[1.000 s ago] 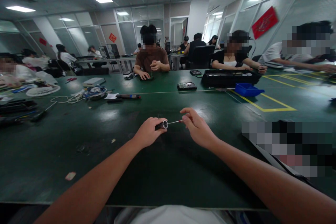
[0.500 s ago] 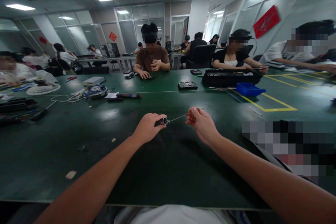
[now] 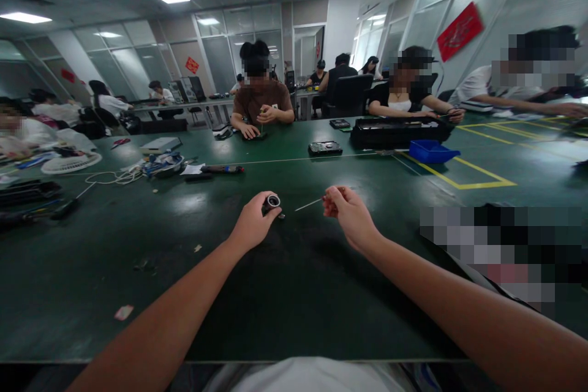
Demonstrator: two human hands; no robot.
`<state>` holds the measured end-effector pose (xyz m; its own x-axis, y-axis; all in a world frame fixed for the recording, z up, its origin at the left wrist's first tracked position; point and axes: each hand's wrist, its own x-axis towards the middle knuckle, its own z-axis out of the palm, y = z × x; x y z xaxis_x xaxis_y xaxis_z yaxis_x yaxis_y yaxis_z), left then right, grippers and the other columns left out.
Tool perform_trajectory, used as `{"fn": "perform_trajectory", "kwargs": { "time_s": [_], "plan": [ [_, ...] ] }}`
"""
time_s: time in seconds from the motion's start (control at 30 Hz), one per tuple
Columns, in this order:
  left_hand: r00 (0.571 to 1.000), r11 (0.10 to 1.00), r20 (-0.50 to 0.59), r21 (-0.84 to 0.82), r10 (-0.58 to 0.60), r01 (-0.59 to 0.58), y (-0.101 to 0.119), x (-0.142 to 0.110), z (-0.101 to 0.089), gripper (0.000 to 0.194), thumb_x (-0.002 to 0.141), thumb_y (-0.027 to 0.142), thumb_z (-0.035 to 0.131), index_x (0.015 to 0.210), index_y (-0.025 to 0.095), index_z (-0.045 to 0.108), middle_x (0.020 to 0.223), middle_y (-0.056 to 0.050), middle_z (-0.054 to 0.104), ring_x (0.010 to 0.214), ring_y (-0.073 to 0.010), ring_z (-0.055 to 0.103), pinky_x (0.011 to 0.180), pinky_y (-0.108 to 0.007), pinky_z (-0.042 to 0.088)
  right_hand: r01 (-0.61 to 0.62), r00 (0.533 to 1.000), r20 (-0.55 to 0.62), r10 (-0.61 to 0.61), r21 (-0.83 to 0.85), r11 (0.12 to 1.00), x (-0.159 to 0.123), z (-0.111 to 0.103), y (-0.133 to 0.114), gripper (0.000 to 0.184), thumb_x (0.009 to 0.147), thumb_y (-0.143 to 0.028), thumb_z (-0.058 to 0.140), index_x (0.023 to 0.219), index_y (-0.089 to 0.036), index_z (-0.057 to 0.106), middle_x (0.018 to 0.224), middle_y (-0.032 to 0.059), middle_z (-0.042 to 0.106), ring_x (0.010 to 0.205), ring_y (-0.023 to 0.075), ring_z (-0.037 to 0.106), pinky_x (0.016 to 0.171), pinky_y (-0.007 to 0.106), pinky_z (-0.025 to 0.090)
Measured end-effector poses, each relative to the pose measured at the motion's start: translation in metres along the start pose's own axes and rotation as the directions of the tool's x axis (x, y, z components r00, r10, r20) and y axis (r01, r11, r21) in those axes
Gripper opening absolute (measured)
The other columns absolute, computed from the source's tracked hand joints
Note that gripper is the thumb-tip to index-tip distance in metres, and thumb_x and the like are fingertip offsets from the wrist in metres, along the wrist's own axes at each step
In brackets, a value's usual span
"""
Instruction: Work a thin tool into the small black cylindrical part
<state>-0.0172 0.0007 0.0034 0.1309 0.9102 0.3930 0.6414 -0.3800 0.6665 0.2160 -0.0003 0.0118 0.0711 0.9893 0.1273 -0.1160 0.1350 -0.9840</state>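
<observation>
My left hand (image 3: 252, 220) is closed around a small dark cylinder with a silver ring at its end (image 3: 273, 201), its opening turned toward me. A tiny shiny metal piece (image 3: 282, 216) shows just below the cylinder, by my fingertips; I cannot tell whether it is attached. To the right, my right hand (image 3: 346, 208) is closed on a thin screwdriver, whose bare metal shaft (image 3: 309, 204) points left toward the cylinder. The screwdriver's handle is mostly hidden in my fingers. A gap separates the shaft's tip from the cylinder. Both hands are above the green table (image 3: 294, 300).
Farther back lie a hard drive (image 3: 325, 147), a long black housing (image 3: 399, 133), a blue tray (image 3: 432, 151) and a pen-like electric screwdriver (image 3: 223, 169). Bundled cables (image 3: 163, 164) and a white fan grille (image 3: 71, 163) are at left. Co-workers sit across the table.
The cylinder has moved left and up in my left hand and turned more toward me. The screwdriver's tip, which was at the cylinder's end, is now apart from it.
</observation>
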Motion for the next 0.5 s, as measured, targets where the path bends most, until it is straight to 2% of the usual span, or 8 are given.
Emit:
{"fn": "perform_trajectory", "kwargs": {
  "time_s": [0.1,0.2,0.3,0.37,0.5],
  "plan": [
    [0.998,0.996,-0.035,-0.079,-0.048,0.045,-0.003,0.002,-0.001,0.035,0.090,0.028,0.054,0.125,0.022,0.051,0.117,-0.005,0.063,0.108,-0.0201,0.058,0.097,-0.035,0.042,0.022,1.000,0.012,-0.022,-0.012,1.000,0.000,0.001,0.001,0.028,0.085,-0.049,0.058,0.087,-0.021,0.058,0.075,0.0001,0.060,0.062,0.0130,0.054,0.060,0.030,0.045],
    [0.993,0.991,-0.016,-0.076,-0.113,0.112,-0.001,0.002,-0.005,0.036,0.094,0.036,0.047,0.127,0.021,0.045,0.108,-0.006,0.062,0.099,-0.0197,0.059,0.089,-0.034,0.045,0.027,1.000,0.014,-0.027,-0.013,1.000,0.000,0.001,0.001,0.028,0.085,-0.049,0.058,0.086,-0.021,0.058,0.074,-0.0002,0.060,0.062,0.0132,0.054,0.061,0.031,0.045],
    [0.989,0.989,0.040,0.002,-0.146,0.146,0.005,0.000,-0.008,0.035,0.092,0.047,0.049,0.117,0.021,0.050,0.090,-0.003,0.061,0.080,-0.0186,0.059,0.073,-0.032,0.045,0.030,0.999,0.016,-0.030,-0.008,1.000,0.000,0.001,0.001,0.029,0.085,-0.050,0.058,0.086,-0.021,0.059,0.074,0.0000,0.060,0.061,0.0133,0.054,0.061,0.031,0.045],
    [0.987,0.989,0.073,0.053,-0.140,0.136,0.009,0.000,-0.008,0.031,0.091,0.047,0.052,0.108,0.021,0.054,0.082,-0.001,0.061,0.074,-0.0180,0.058,0.068,-0.031,0.043,0.033,0.999,0.018,-0.033,-0.008,0.999,0.000,0.001,0.002,0.028,0.085,-0.049,0.059,0.086,-0.021,0.059,0.074,0.0002,0.060,0.061,0.0135,0.055,0.061,0.032,0.045],
    [0.990,0.990,0.112,0.121,-0.084,0.070,0.010,0.001,-0.005,0.020,0.090,0.037,0.054,0.101,0.021,0.060,0.093,-0.004,0.065,0.084,-0.0196,0.060,0.075,-0.032,0.045,0.029,0.999,0.028,-0.028,-0.012,1.000,0.001,0.001,0.003,0.027,0.086,-0.047,0.058,0.087,-0.021,0.059,0.075,0.0001,0.060,0.062,0.0136,0.055,0.061,0.032,0.045]
  ]
}}
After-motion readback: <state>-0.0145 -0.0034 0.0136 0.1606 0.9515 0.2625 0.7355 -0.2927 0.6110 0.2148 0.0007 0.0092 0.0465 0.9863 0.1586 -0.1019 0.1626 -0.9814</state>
